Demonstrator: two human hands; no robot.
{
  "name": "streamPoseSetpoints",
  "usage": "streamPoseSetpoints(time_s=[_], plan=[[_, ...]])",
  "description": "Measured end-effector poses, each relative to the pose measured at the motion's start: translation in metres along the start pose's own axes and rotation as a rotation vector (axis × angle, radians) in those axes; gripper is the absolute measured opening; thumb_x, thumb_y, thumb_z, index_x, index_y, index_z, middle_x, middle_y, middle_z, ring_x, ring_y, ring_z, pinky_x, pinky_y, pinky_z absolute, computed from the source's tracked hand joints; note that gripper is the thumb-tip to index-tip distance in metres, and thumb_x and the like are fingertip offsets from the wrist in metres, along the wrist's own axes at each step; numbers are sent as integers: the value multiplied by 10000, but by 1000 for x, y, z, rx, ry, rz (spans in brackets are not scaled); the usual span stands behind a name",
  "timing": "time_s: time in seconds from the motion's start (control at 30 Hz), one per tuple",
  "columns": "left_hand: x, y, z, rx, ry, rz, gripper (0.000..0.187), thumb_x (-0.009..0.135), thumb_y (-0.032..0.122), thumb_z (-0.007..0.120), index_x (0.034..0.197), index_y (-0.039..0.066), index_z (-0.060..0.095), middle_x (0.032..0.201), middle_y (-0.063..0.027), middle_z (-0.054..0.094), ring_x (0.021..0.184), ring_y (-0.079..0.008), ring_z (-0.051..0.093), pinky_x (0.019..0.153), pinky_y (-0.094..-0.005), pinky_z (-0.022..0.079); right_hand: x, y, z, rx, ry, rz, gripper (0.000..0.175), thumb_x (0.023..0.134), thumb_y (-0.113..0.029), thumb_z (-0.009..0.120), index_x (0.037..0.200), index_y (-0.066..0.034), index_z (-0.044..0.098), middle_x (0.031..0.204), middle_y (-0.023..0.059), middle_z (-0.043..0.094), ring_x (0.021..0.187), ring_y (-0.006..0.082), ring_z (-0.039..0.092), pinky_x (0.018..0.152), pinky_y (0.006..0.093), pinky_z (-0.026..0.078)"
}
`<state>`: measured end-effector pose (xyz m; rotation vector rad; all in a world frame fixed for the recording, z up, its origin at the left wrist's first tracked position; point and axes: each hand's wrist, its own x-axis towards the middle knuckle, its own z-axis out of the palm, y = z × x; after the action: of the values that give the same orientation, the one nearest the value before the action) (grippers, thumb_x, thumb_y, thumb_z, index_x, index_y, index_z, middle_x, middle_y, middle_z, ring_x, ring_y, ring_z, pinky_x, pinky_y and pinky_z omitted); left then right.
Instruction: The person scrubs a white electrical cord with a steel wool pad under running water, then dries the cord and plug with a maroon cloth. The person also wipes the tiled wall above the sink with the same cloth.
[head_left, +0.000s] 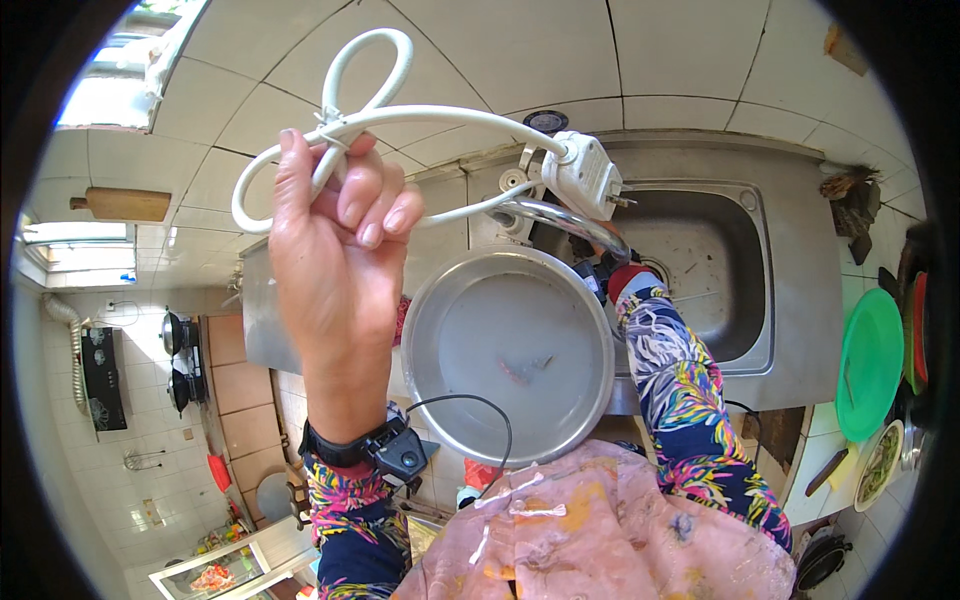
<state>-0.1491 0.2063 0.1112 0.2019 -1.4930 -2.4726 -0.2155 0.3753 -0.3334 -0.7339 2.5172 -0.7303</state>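
My left hand (345, 187) is raised, its fingers closed around a looped white power cord (450, 112) tied into a bundle. From the bundle the cord runs right to a white plug (581, 171) with metal prongs, hanging above the chrome tap (562, 217). My right hand (611, 229) reaches to the left part of the stainless steel sink (720, 281), mostly hidden behind the plug and the tap spout; its fingers and any hold cannot be made out. Between my arms, a round metal basin (429, 352) contains cloudy water with a few small scraps in it.
A metal counter (802, 300) surrounds the sink. On the right are a green plastic tray (870, 364), a knife (826, 472) and a bowl of green vegetables (879, 465). A wooden board (127, 204) hangs on the left wall. A gas stove (187, 364) stands further left.
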Motion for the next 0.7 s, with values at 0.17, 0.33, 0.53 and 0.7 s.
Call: streamPoseSetpoints(time_s=[0.17,0.33,0.53,0.7], plan=[[7,-4,-14,-17,-43,-35,332,1028,331,420,892,52,537,592,6,378,519,-89,314,532,-274,327,59,-19,-55,91,313,-251,408,783,-262,680,1141,-78,609,1112,189,600,1023,398,567,876,476,445],[35,-9,-30,-55,30,-20,305,1033,288,405,898,45,530,657,-25,458,536,-93,339,530,-268,342,64,-69,-94,432,718,-147,350,745,-287,716,1032,-98,651,970,161,652,904,401,597,779,473,464],[85,-13,-55,-88,7,-61,338,1038,306,387,909,30,534,648,-13,418,550,-113,348,589,-300,362,97,-102,-145,111,953,-311,254,739,-270,717,885,-67,673,755,157,675,723,368,654,620,429,521],[124,-27,-62,-123,-73,-58,352,1042,309,368,920,26,538,662,-28,431,580,-126,369,641,-331,388,94,-117,-165,42,935,-243,255,750,-268,744,906,-78,677,796,138,681,721,339,657,621,405,537]])
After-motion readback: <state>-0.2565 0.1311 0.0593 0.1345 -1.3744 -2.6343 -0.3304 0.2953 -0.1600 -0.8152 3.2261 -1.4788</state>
